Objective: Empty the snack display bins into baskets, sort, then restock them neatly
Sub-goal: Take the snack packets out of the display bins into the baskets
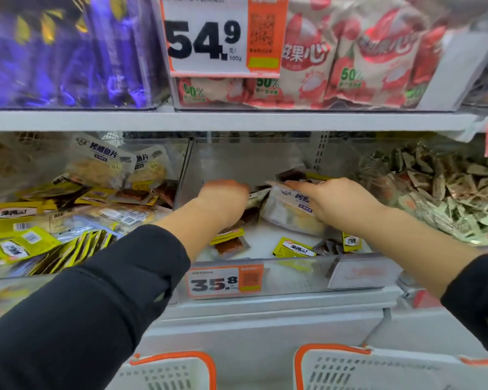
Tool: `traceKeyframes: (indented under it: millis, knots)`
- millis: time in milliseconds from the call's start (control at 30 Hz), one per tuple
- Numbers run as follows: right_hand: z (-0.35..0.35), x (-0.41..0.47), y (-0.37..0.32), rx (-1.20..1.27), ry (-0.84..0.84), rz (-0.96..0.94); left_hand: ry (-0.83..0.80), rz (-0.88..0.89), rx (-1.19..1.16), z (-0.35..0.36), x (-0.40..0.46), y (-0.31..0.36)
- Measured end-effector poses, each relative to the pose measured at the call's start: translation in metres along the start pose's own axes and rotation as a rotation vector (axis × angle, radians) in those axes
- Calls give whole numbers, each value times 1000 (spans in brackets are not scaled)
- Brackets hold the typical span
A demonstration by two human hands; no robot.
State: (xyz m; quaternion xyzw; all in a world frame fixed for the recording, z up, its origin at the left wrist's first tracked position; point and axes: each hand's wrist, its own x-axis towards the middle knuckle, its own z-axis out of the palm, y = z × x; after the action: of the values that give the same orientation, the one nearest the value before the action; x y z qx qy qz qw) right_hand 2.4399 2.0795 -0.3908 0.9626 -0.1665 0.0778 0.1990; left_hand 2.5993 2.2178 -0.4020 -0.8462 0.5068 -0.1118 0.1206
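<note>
Both hands reach into the middle clear display bin (282, 273) on the lower shelf. My left hand (223, 201) curls down over dark and brown snack packets (251, 205) at the bin's back. My right hand (341, 202) grips a white fish-slice packet (289, 213) with blue lettering. Loose on the bin's white floor lie a brown packet (230, 246), a yellow packet (292, 247) and a few small ones (350, 242). Two white baskets with orange rims stand below, one on the left (169, 370), one on the right (358, 367).
The left bin (68, 209) is heaped with yellow and white packets. Green and red triangular packets fill the right bin (440, 198). Purple wrappers (62, 52) and lychee bags (364, 57) fill the upper shelf. Price tags reading 54.9 (209, 38) and 35.8 (223, 281) hang on the bin fronts.
</note>
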Motion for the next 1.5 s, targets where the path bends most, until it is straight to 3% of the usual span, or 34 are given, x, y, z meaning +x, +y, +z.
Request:
traceKeyframes:
  millis: [233, 433, 633, 800, 933, 1033, 1200, 1300, 1500]
  knots:
    - [-36, -41, -2, 386, 167, 29, 158, -21, -196, -33, -48, -9]
    - [-74, -76, -10, 442, 402, -39, 292, -25, -331, -72, -117, -26]
    - [-105, -111, -65, 471, 526, -210, 308, -85, -423, -69, -213, -56]
    - [-93, -130, -129, 668, 427, -253, 240, -104, -462, -39, -276, -71]
    - [-59, -153, -186, 879, 296, -272, 0, -162, -311, 0, -320, -69]
    - [-20, -166, -229, 1009, 85, -234, -184, -184, -272, 38, -343, -62]
    - [38, -176, -288, 1001, -223, -238, -440, -313, -433, 126, -370, -51]
    - [68, -182, -309, 975, -357, -212, -512, -429, -552, 170, -384, -41]
    - [97, -191, -312, 873, -480, -251, -606, -545, -834, 207, -394, -21]
